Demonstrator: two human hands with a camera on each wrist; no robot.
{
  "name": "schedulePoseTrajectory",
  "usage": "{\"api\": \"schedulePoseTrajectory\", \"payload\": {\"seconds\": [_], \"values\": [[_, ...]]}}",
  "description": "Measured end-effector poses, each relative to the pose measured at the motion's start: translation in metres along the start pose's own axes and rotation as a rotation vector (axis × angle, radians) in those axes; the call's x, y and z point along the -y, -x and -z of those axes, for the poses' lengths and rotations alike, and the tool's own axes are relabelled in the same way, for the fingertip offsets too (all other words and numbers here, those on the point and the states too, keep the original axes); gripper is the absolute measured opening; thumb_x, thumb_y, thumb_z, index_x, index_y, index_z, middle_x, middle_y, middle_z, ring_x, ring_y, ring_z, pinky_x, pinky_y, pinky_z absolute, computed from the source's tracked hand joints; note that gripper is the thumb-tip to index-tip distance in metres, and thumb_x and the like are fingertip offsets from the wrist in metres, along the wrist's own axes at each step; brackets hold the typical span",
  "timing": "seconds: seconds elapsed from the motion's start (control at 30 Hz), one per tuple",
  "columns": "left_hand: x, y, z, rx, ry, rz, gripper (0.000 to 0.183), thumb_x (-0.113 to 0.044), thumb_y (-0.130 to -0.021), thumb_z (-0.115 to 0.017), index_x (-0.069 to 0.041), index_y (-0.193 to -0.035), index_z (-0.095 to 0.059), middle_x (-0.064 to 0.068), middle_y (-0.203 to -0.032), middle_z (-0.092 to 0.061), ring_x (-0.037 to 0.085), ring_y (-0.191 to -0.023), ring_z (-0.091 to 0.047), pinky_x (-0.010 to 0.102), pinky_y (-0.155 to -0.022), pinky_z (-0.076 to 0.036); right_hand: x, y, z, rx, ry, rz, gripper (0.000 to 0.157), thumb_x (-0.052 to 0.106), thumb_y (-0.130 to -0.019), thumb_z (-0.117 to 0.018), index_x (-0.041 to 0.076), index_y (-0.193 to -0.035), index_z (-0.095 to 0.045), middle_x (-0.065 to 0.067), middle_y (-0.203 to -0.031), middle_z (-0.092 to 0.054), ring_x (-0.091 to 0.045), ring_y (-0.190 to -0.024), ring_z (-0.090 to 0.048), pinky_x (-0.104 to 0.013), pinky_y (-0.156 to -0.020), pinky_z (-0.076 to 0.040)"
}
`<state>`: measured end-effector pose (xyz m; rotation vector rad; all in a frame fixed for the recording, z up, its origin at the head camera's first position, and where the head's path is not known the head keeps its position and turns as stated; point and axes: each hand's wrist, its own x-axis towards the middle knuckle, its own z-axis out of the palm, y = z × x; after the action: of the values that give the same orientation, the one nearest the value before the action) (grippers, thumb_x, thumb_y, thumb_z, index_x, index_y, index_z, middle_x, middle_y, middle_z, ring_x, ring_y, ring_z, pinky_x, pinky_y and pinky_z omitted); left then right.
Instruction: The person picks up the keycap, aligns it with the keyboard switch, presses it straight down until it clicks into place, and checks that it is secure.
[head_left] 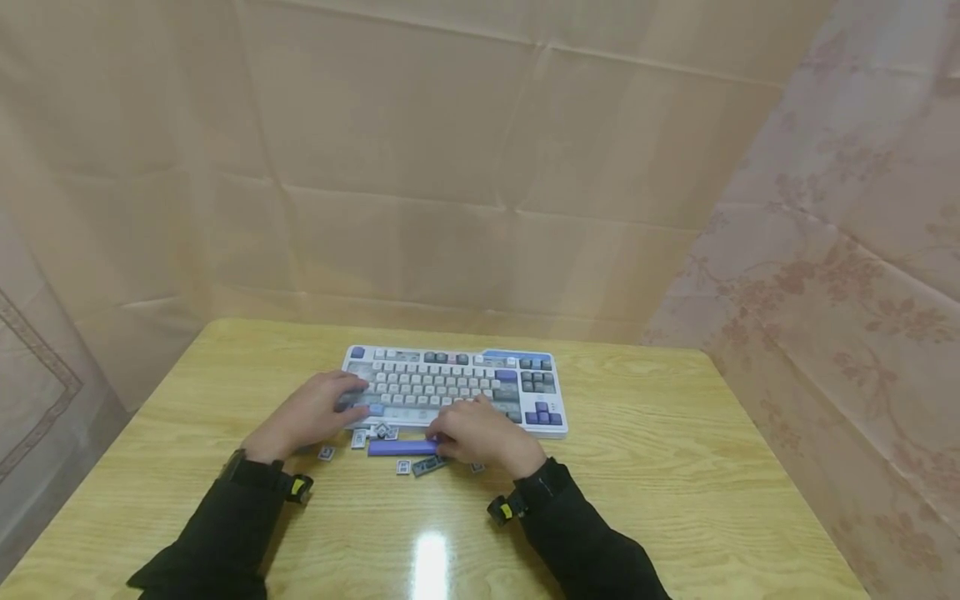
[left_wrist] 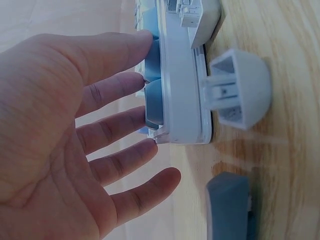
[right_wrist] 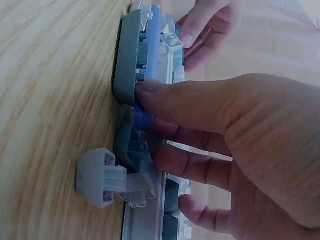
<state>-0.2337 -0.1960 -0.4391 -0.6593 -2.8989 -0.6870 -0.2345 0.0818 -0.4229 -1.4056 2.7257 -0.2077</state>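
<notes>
A white keyboard (head_left: pixel 433 390) with white, grey and purple keys lies on the table. My left hand (head_left: pixel 311 412) is at its left end; in the left wrist view the fingers are spread and relaxed, the thumb against blue-grey keys (left_wrist: pixel 154 100). My right hand (head_left: pixel 486 433) is at the front edge, thumb and forefinger pinching the right end of a long purple spacebar keycap (head_left: pixel 400 448). That keycap lies in front of the keyboard. The pinched end is partly hidden by the thumb in the right wrist view. Close to the thumb is an upturned dark grey keycap (right_wrist: pixel 127 57).
Several loose white keycaps lie before the keyboard, one (head_left: pixel 403 467) near the grey keycap, another (head_left: pixel 359 439) against the front edge. A small keycap (head_left: pixel 326 453) sits by the left wrist. Curtains (head_left: pixel 480 167) hang behind the wooden table (head_left: pixel 645 500).
</notes>
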Motion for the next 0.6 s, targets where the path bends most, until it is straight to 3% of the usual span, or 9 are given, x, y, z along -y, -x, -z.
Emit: {"api": "schedulePoseTrajectory", "payload": {"seconds": [0.13,0.3,0.6], "values": [[0.0000,0.0002,0.0009,-0.005,0.003,-0.013,0.046,-0.029,-0.087,-0.066,0.000,-0.121,-0.061,0.019,-0.123,-0.060,0.038,-0.118,-0.050,0.054,-0.099,-0.036,0.0010,-0.0014,-0.0011,-0.006,0.021,-0.014,0.016,0.029,-0.085,-0.069,0.024,-0.100,-0.073,0.014,-0.089,-0.066,-0.002,-0.081,-0.056,-0.042,-0.086,-0.041],[0.0006,0.0005,0.0011,-0.011,0.003,-0.025,0.045,-0.029,-0.087,-0.066,0.000,-0.121,-0.061,0.019,-0.123,-0.060,0.038,-0.117,-0.050,0.054,-0.098,-0.036,0.0019,-0.0022,-0.0007,-0.009,0.040,-0.014,0.018,0.029,-0.084,-0.070,0.023,-0.101,-0.074,0.013,-0.088,-0.066,-0.002,-0.079,-0.055,-0.032,-0.075,-0.040],[0.0035,-0.0001,-0.0008,-0.004,-0.008,-0.031,0.045,-0.029,-0.087,-0.066,0.000,-0.122,-0.061,0.019,-0.124,-0.059,0.039,-0.118,-0.049,0.055,-0.099,-0.035,0.0026,-0.0036,-0.0025,-0.013,0.081,-0.015,0.016,0.028,-0.083,-0.070,0.025,-0.098,-0.074,0.014,-0.084,-0.064,-0.003,-0.076,-0.055,-0.029,-0.070,-0.039]]}}
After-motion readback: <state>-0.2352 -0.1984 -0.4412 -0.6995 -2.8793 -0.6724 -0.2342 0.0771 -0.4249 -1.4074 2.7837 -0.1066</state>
